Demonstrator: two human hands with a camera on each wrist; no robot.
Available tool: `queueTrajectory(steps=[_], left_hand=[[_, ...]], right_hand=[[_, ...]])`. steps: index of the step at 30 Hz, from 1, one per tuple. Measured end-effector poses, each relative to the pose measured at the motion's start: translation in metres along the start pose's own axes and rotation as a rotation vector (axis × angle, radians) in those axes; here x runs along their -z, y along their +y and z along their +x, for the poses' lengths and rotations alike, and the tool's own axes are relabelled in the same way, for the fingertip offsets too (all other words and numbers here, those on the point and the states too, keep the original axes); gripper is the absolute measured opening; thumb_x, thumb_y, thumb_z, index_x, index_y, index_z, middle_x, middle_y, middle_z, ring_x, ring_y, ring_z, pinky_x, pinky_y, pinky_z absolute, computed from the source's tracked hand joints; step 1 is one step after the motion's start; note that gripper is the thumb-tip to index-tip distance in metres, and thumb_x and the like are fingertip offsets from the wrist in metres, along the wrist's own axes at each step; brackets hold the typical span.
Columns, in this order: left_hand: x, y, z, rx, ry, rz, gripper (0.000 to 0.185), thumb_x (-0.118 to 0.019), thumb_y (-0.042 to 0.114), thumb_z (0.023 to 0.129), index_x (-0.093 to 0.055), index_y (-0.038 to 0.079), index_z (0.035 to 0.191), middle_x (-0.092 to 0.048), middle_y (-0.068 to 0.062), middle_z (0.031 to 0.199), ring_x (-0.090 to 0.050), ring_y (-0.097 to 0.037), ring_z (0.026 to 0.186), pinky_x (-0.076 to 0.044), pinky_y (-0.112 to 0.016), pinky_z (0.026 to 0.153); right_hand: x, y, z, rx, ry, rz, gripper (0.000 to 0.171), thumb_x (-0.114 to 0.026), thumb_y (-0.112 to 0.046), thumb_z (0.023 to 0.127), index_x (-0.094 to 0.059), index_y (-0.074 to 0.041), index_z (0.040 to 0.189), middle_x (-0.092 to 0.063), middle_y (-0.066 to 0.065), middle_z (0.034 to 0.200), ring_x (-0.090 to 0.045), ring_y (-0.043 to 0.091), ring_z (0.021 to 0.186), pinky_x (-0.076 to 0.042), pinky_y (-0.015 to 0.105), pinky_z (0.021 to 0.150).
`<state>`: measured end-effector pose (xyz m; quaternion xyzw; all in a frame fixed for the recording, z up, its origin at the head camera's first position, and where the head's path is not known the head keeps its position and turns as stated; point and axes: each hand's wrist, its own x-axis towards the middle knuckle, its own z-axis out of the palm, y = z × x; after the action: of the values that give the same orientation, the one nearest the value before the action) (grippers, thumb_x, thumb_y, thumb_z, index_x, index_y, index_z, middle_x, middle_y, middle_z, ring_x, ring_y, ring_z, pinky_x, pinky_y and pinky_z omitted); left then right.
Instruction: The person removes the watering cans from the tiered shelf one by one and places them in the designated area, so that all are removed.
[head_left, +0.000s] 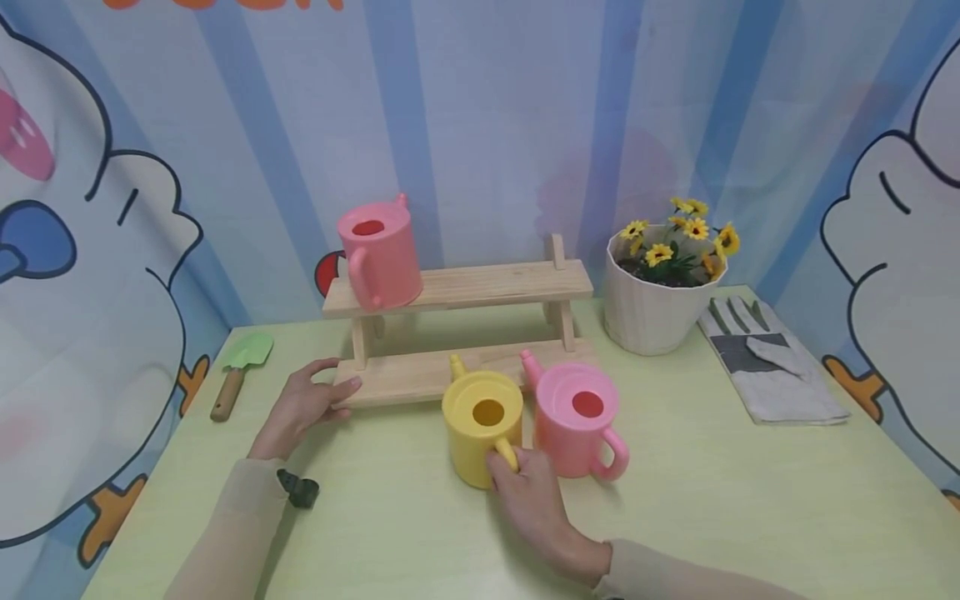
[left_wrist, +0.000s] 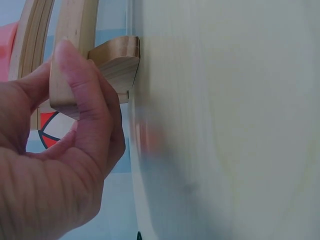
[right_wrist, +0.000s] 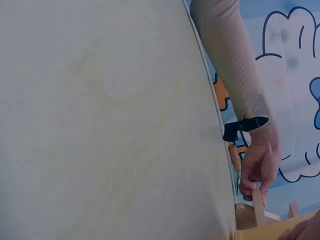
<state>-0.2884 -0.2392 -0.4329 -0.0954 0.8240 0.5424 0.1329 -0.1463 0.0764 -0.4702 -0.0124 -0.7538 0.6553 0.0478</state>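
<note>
The left hand [head_left: 311,396] pinches the left end of the lower board of a two-tier wooden shelf [head_left: 405,375]; the left wrist view shows thumb and fingers around the board end [left_wrist: 67,95]. With the right hand [head_left: 528,496] I grip the handle of a yellow watering can [head_left: 468,442], upright in front of the lower board. Whether its base touches the table cannot be told. Close on its right is a pink watering can [head_left: 566,433], handle facing right. Another pink watering can [head_left: 390,258] stands at the left of the upper board.
A white pot with yellow flowers [head_left: 652,308] stands right of the shelf. Farther right lies a grey and white glove [head_left: 780,392]. A small trowel with a green blade [head_left: 236,371] lies at the left. A printed curtain [head_left: 495,125] rises behind the table [head_left: 375,533].
</note>
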Motion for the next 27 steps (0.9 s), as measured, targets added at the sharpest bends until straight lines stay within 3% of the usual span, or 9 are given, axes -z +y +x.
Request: queueTrajectory(steps=[5, 8, 15, 27], left_hand=[[0.0, -0.001, 0.0, -0.007, -0.004, -0.013, 0.091, -0.077, 0.039, 0.104, -0.026, 0.01, 0.173, -0.07, -0.004, 0.11, -0.074, -0.002, 0.071, -0.063, -0.02, 0.076], [0.001, -0.002, 0.001, -0.01, -0.009, -0.016, 0.091, -0.076, 0.039, 0.104, -0.025, 0.01, 0.174, -0.07, -0.003, 0.109, -0.075, -0.002, 0.071, -0.063, -0.02, 0.076], [0.0, -0.002, 0.002, -0.005, -0.002, -0.018, 0.091, -0.076, 0.037, 0.104, -0.025, 0.008, 0.173, -0.067, -0.008, 0.118, -0.075, -0.003, 0.071, -0.064, -0.02, 0.075], [0.0, -0.002, 0.002, -0.018, -0.004, -0.04, 0.09, -0.075, 0.033, 0.105, -0.023, 0.006, 0.173, -0.065, -0.008, 0.118, -0.075, -0.003, 0.07, -0.064, -0.021, 0.073]], right_hand=[[0.002, -0.02, -0.008, -0.081, -0.001, -0.009, 0.038, -0.065, -0.01, 0.098, -0.06, 0.006, 0.064, -0.049, -0.006, 0.055, -0.04, 0.005, 0.051, -0.027, 0.017, 0.049], [0.002, -0.015, -0.006, -0.117, -0.014, -0.008, 0.04, -0.065, -0.012, 0.099, -0.059, 0.001, 0.062, -0.049, -0.007, 0.054, -0.041, 0.006, 0.052, -0.028, 0.017, 0.048], [0.003, -0.02, -0.01, -0.147, -0.036, 0.012, 0.035, -0.064, -0.01, 0.099, -0.064, 0.015, 0.075, -0.053, -0.005, 0.053, -0.044, 0.009, 0.052, -0.028, 0.017, 0.048], [0.005, -0.02, -0.013, -0.158, -0.033, 0.01, 0.029, -0.069, -0.013, 0.097, -0.072, 0.009, 0.078, -0.063, -0.002, 0.061, -0.051, 0.01, 0.062, -0.033, 0.018, 0.053]])
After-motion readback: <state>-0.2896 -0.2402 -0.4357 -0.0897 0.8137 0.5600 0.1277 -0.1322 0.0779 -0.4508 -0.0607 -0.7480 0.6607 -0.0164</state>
